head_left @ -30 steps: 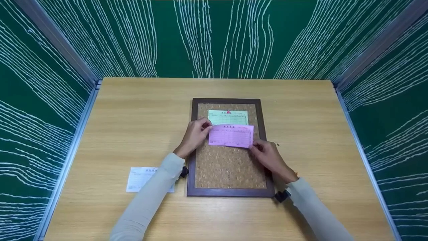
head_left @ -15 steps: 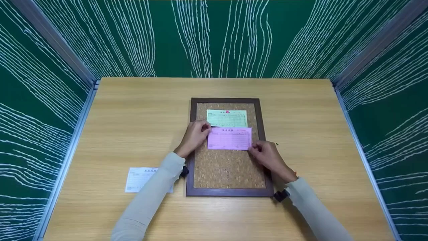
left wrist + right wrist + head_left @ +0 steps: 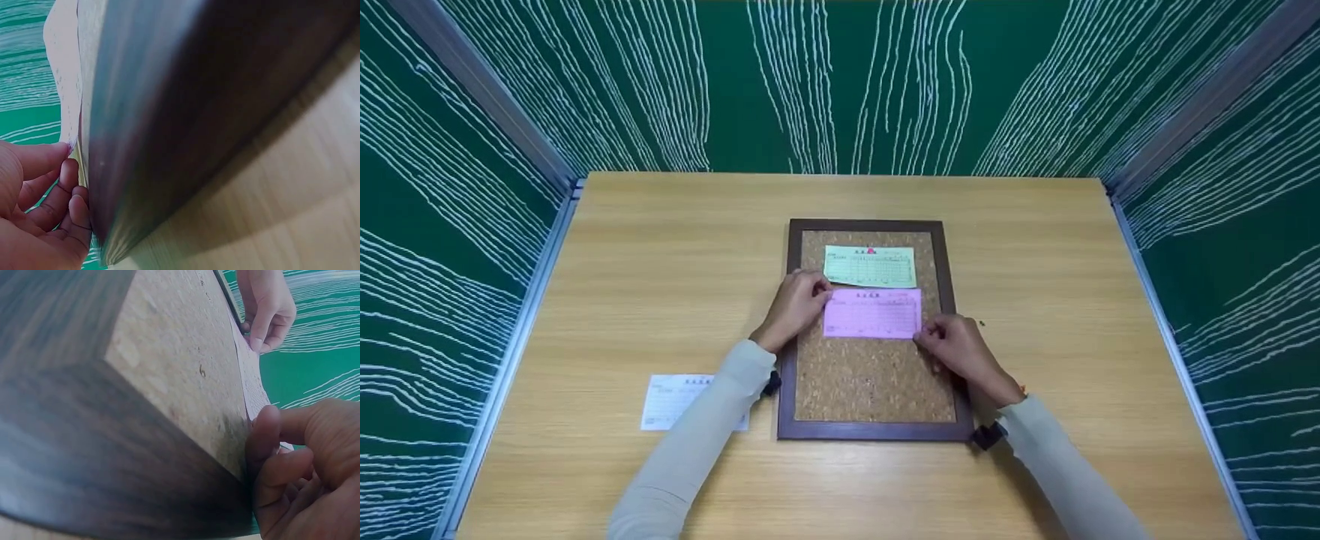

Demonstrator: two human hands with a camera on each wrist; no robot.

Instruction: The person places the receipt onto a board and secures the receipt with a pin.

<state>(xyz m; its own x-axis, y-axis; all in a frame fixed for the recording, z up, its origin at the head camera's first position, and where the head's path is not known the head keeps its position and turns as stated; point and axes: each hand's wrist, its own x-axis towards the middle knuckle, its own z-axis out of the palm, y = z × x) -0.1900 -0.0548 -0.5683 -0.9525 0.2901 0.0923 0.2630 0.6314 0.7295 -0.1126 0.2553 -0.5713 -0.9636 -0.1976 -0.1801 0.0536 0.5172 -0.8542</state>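
A pink printed form lies close over the cork board, just below a green form fixed near its top by a red pushpin. My left hand pinches the pink form's upper left corner between thumb and index finger. At the lower right corner, my right hand pinches the same sheet. In the right wrist view the paper bows slightly off the cork between both hands. The left wrist view shows the thumb on the sheet beside the dark frame.
A white form lies on the wooden table, partly hidden beneath my left sleeve. The board's dark frame makes a raised border. Green walls with white wavy lines enclose the table's back and sides.
The pink form has shifted down and slightly left, away from the green form, and now lies straighter. More of the green form shows. Both hands keep their hold with little movement.
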